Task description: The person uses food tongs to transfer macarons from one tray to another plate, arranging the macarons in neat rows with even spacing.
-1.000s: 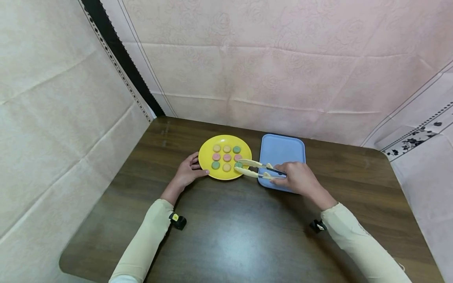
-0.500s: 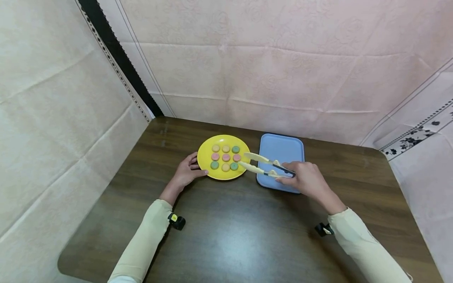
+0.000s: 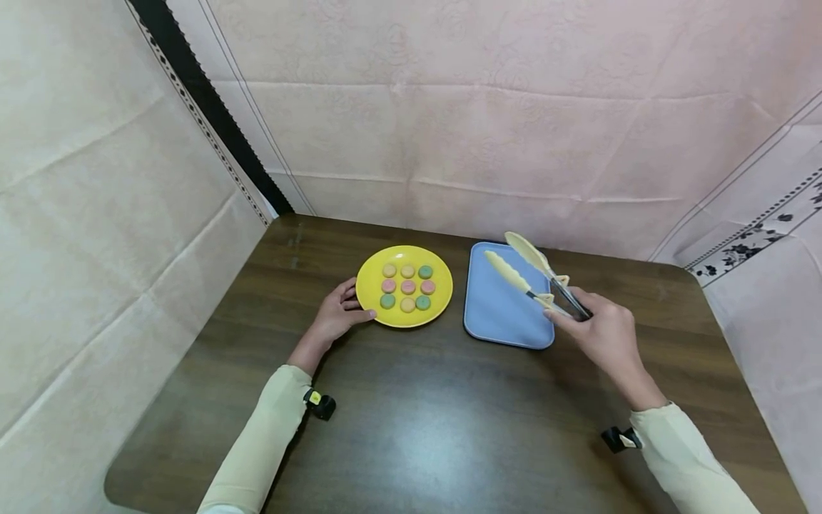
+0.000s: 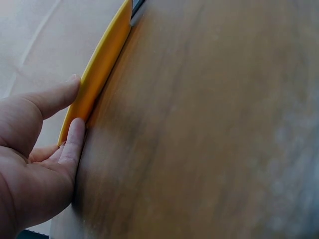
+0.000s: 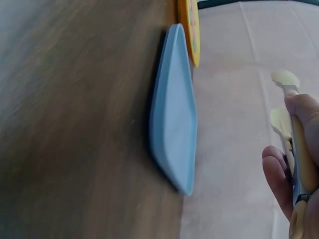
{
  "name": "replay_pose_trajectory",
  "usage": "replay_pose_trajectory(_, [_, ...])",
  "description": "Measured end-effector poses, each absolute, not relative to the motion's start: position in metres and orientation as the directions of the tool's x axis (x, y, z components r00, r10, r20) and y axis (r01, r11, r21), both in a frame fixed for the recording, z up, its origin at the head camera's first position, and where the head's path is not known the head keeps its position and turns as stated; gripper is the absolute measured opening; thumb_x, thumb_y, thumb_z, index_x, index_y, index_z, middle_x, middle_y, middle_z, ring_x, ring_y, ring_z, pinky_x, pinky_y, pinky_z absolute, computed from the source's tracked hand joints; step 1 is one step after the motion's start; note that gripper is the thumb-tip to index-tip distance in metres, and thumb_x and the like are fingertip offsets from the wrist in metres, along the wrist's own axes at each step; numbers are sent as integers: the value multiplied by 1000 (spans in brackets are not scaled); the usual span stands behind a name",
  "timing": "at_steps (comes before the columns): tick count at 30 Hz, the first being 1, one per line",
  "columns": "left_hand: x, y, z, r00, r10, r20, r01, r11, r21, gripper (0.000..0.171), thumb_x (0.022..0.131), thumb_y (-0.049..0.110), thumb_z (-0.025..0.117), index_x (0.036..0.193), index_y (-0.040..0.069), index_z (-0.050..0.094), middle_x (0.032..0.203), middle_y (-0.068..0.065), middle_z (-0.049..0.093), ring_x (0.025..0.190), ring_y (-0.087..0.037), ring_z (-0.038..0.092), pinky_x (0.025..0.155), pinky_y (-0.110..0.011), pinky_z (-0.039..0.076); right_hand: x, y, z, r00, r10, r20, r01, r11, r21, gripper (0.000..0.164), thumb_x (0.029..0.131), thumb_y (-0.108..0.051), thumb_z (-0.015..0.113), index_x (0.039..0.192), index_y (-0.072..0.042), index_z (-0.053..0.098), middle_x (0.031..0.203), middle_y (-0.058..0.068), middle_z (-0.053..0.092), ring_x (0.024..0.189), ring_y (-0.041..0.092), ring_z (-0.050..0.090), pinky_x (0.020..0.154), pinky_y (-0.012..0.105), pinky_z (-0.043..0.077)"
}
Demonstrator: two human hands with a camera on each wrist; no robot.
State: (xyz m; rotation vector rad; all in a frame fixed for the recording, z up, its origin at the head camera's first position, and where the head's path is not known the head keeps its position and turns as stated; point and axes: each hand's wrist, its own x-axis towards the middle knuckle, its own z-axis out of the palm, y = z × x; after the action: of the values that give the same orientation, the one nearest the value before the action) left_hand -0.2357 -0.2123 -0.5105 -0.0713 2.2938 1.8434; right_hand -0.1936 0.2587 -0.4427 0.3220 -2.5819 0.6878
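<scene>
At the rim of a yellow plate (image 3: 443,305), my left hand (image 3: 338,312) holds on with the thumb at the front edge and the fingers around its left side. Rows of small round macarons (image 3: 408,287) in pink, green and pale yellow lie on the plate. My right hand (image 3: 605,332) grips a pair of tongs (image 3: 557,285) by their handles. Their cream tips are spread apart with nothing between them, over the blue tray (image 3: 488,314) in the head view. In the right wrist view the tongs (image 5: 299,144) lie between thumb and fingers.
Both plate and tray rest on a dark brown wooden table (image 3: 411,407), the tray to the right of the plate. Pale patterned cloth (image 3: 449,143) hangs behind the table's far edge and along its sides.
My right hand has drawn the tongs from the plate's right edge up and right over the tray, turning their tips away from me. The left hand and plate have stayed put.
</scene>
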Motion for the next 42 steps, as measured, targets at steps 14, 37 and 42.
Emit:
replay_pose_trajectory(14, [-243,-215,-523,-985,62,-160,-141,235,962,93,85,9,83,161,11,30,152,-14,47,128,-32,54,95,-34,52,-180,325,-460,-872,134,470,-112,882,-459,45,79,-40,87,104,-4,75,72,13,70,60,27,54,59,45,37])
replay_pose_trajectory(37, [-238,-214,-522,-984,58,-170,-152,233,961,93,87,9,82,162,9,27,154,-17,44,130,-34,52,93,-29,51,-192,377,-494,-936,330,126,240,855,-459,71,86,-63,71,104,5,62,104,40,63,99,67,51,81,69,37])
replay_pose_trajectory(42, [-240,-213,-524,-985,60,-164,-145,240,960,92,86,10,82,161,9,28,152,-16,46,129,-33,53,92,-28,52,-194,379,-499,-938,334,93,261,857,-445,68,87,-65,69,92,2,59,86,33,64,94,65,53,78,67,39])
